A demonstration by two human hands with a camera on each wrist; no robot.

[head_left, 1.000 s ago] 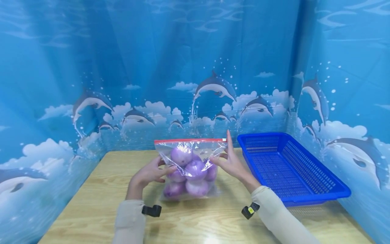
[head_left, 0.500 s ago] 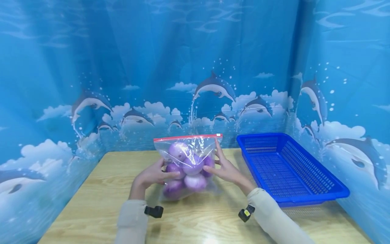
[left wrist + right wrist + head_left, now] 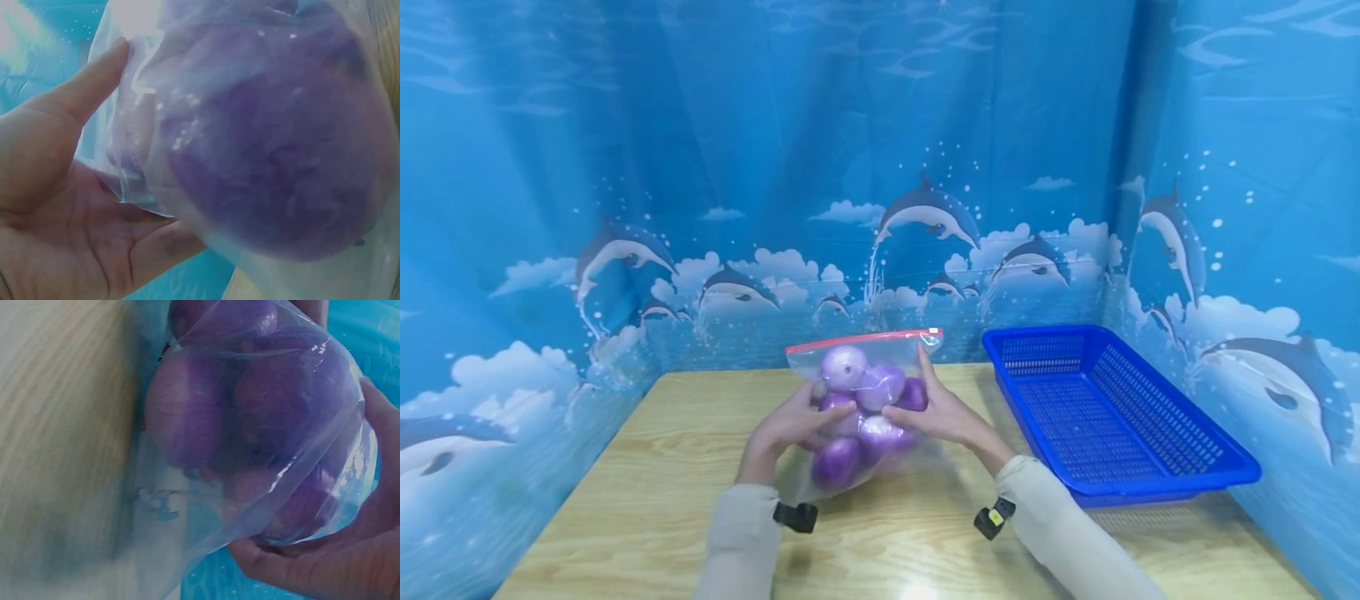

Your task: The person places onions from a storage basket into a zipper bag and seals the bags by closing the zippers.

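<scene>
A clear zip bag (image 3: 868, 338) with a red seal strip and a white slider at its right end holds several purple onions (image 3: 844, 368). My left hand (image 3: 790, 423) grips the bag's left side, its thumb across the front. On the other side my right hand (image 3: 946, 413) holds it, with the thumb in front and the index finger pointing up along the edge. In the left wrist view one large onion (image 3: 275, 150) fills most of the plastic. The right wrist view shows more onions (image 3: 187, 412) pressed together. Whether the bag's bottom touches the table cannot be told.
A blue plastic basket (image 3: 1060, 492) with perforated sides stands on the wooden table (image 3: 647, 500), to the right of the bag. A blue dolphin-printed curtain (image 3: 865, 167) hangs behind and at both sides.
The bag has tilted, its top strip now sloping up to the right, and its onions have shifted. My left hand has moved right and my right hand left, so they are closer together.
</scene>
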